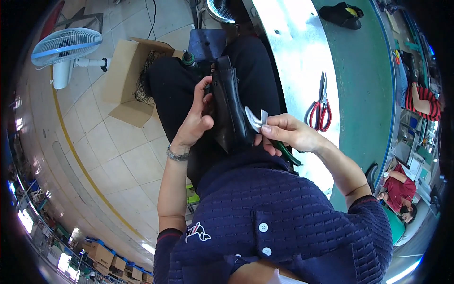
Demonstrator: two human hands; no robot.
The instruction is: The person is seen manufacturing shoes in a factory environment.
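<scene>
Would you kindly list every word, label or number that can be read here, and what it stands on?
Cardboard box at lower left: dark printing on its side, not transcribed here.
Dark blue shirt: a white emblem, no readable words.
Black shoe and green-handled tool: no readable text.
Fan: any marking is too small to read.

shoe (229, 111): black | pliers (254, 120): silver, green handle | scissors (323, 102): red handles | shirt (288, 203): navy, dashed pattern

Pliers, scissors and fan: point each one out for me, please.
Pliers (287, 153), head view: on the green handle.
Scissors (323, 101), head view: near the pivot.
Fan (66, 48), head view: on the cage.
</scene>
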